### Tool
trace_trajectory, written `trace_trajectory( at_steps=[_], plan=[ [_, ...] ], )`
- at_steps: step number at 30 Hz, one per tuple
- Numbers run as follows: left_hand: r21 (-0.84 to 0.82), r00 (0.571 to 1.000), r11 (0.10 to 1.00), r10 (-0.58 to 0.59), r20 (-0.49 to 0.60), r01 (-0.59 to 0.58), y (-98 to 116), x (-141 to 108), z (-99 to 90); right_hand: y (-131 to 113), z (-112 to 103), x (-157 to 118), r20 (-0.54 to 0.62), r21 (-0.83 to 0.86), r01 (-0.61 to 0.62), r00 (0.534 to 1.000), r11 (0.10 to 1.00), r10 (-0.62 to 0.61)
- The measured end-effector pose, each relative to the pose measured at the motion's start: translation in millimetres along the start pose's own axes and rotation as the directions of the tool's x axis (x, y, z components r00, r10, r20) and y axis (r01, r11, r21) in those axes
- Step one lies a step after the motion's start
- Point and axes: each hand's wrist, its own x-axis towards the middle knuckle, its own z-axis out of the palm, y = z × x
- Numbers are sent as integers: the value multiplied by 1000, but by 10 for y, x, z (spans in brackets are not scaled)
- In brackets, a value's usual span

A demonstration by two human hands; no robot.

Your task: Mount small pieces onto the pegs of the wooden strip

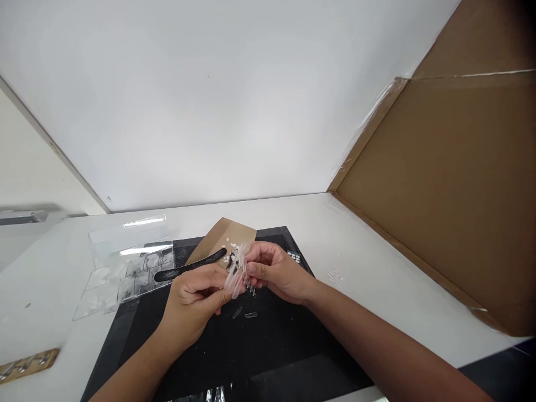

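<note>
Over the black mat point(201, 357), my left hand point(195, 298) pinches a fan of clear plastic nail tips point(234, 279) between thumb and fingers. Opposite it, my right hand point(282, 273) is closed on the upper right side of the same tips. A curved black nail file point(190, 267) lies just behind the left hand, one end resting on a brown paper piece point(215, 231) strewn with white scraps. Beneath the hands, two loose clear nail tips point(250, 315) lie on the mat. My fingers and the tips partly hide a dark, speckled patch behind them.
An open clear case point(100, 298) with compartments of nail tips stands at left. White oval tabs point(294, 257) lie beyond my right wrist, with a clear tab sheet point(336, 276) farther right. A cardboard panel point(444, 190) walls the right side. A wooden strip point(29, 364) sits lower left.
</note>
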Motion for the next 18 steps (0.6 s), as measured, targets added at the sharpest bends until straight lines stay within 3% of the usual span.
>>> trace_trajectory(
  at_steps=[7, 12, 18],
  plan=[
    [117, 990, 990, 93, -106, -81, -29, -10, -1, -60, 102, -27, 134, -147, 66, 990, 987, -46],
    [159, 972, 987, 53, -228, -17, -58, 10, -16, -102, 141, -60, 139, -259, 65, 990, 964, -29],
    [208, 971, 967, 184, -156, -150, -56, 20, -38, -170, 132, -100, 206, -351, 175, 973, 920, -106]
  ],
)
